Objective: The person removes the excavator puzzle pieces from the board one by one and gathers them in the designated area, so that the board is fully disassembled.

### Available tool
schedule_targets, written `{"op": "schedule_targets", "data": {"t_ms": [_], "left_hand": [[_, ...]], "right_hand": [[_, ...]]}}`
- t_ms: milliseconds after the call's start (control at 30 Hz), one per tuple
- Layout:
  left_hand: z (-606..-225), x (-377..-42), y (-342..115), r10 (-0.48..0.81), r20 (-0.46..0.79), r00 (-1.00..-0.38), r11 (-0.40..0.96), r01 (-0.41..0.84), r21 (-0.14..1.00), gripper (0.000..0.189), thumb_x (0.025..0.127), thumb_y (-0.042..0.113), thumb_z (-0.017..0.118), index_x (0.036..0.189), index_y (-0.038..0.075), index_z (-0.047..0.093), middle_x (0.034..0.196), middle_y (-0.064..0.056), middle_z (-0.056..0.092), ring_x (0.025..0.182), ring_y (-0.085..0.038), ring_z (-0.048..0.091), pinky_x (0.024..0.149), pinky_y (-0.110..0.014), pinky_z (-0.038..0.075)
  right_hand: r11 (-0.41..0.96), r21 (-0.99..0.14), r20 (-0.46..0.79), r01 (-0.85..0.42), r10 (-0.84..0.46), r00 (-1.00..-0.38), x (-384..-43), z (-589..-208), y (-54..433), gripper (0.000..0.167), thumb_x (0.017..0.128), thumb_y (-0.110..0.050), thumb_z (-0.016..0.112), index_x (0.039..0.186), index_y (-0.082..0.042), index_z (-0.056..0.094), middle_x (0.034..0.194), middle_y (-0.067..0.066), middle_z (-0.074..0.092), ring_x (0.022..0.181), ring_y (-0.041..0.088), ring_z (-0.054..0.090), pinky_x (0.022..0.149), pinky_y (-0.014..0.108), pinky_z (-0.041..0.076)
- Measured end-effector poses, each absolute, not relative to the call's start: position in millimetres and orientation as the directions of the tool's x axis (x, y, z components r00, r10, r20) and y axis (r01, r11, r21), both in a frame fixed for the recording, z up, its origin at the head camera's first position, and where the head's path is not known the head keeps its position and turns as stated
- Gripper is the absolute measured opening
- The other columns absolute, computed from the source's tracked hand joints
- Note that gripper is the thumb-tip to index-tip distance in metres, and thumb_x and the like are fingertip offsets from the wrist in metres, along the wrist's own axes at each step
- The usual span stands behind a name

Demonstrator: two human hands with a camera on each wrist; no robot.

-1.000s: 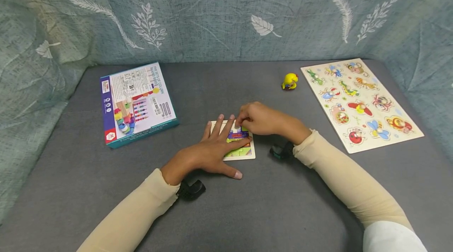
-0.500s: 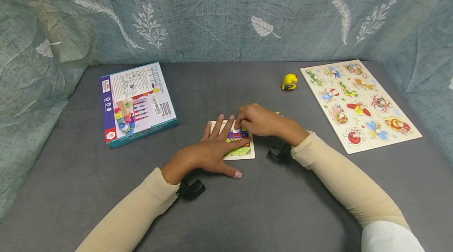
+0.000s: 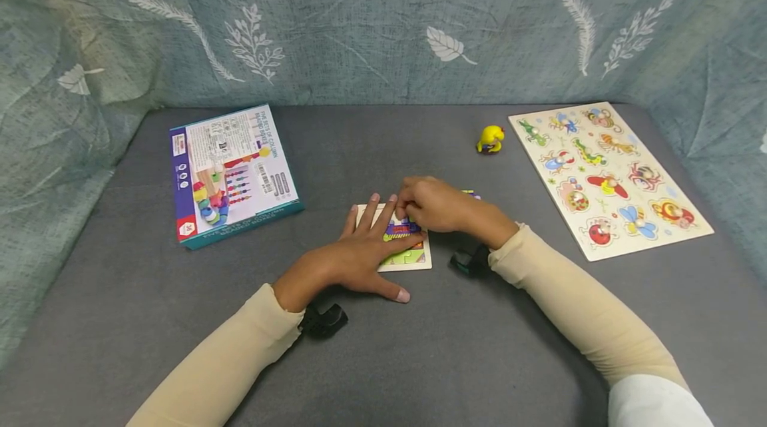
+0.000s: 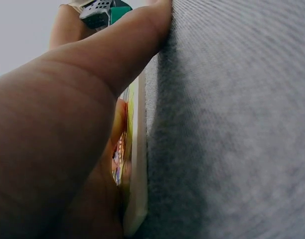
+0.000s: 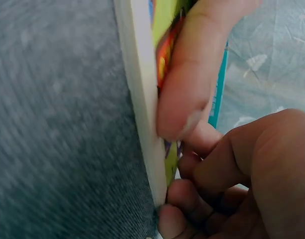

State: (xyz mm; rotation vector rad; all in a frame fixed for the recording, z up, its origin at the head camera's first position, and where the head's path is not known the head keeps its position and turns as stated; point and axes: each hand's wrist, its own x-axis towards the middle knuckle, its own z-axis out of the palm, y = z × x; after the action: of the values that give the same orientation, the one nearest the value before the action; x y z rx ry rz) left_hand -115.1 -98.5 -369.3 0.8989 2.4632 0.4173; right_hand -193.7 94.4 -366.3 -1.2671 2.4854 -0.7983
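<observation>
My left hand (image 3: 353,264) lies spread with straight fingers across a small wooden jigsaw puzzle (image 3: 422,260) in the head view, holding it down on the table. Its thumb rests off the near edge. My right hand (image 3: 440,204) has curled fingers at the puzzle's far right corner, pinching a puzzle piece that is mostly hidden behind the fingertips. In the right wrist view the curled fingers (image 5: 212,172) sit against the board's pale edge (image 5: 142,89), beside a left fingertip. Much of the picture is covered by both hands.
Another colourful piece (image 3: 471,194) lies partly hidden behind the right hand. A beaded-toy box (image 3: 236,174) stands at the left. A yellow toy (image 3: 491,138) is at the back, and an insect peg puzzle board (image 3: 611,177) lies at the right on the grey table (image 3: 383,360).
The right wrist and forearm have shifted slightly left, uncovering the colourful piece behind the hand. The right fingertips stay at the puzzle's corner, and the left hand has not moved.
</observation>
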Motion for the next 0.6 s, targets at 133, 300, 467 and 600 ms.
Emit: {"op": "schedule_targets", "data": {"t_ms": [133,300,467,600], "left_hand": [[-368.1,-114.7,-98.6,0.668,-0.343,-0.660,0.734,0.513,0.445,0.092,0.079,0.070,0.063,0.154,0.042,0.018,0.156,-0.010,-0.030,0.136,-0.035,-0.035,0.106,-0.060,-0.017],[-368.2,-114.7,-98.8,0.667,-0.348,-0.659,0.737,0.515,0.437,0.092,0.079,0.071,0.063,0.154,0.043,0.017,0.156,-0.011,-0.028,0.136,-0.035,-0.035,0.106,-0.060,-0.017],[-368.5,-114.8,-98.7,0.659,-0.357,-0.662,0.744,0.506,0.436,0.093,0.078,0.071,0.063,0.153,0.045,0.016,0.156,-0.010,-0.029,0.136,-0.034,-0.035,0.106,-0.059,-0.017],[-368.3,-115.4,-98.1,0.661,-0.349,-0.664,0.742,0.509,0.437,0.093,0.079,0.071,0.063,0.154,0.043,0.016,0.156,-0.010,-0.028,0.137,-0.035,-0.033,0.106,-0.061,-0.016]], "right_hand": [[0.477,-0.533,0.059,-0.699,-0.803,-0.593,-192.2,-368.2,92.9,0.024,0.090,0.004,0.052,0.078,-0.011,0.067,0.083,-0.001,0.052,0.071,0.013,0.049,0.067,0.030,0.044],[0.488,-0.528,0.056,-0.695,-0.797,-0.602,-191.6,-369.3,91.8,0.025,0.089,0.005,0.052,0.077,-0.013,0.065,0.084,-0.001,0.051,0.071,0.013,0.048,0.066,0.030,0.043],[0.483,-0.512,0.059,-0.710,-0.805,-0.590,-191.6,-366.3,91.3,0.025,0.089,0.005,0.053,0.077,-0.012,0.066,0.083,-0.001,0.051,0.074,0.014,0.048,0.069,0.030,0.043],[0.486,-0.506,0.047,-0.713,-0.809,-0.586,-191.2,-358.9,92.5,0.026,0.088,0.007,0.053,0.077,-0.011,0.068,0.082,-0.001,0.052,0.075,0.016,0.049,0.071,0.031,0.043]]}}
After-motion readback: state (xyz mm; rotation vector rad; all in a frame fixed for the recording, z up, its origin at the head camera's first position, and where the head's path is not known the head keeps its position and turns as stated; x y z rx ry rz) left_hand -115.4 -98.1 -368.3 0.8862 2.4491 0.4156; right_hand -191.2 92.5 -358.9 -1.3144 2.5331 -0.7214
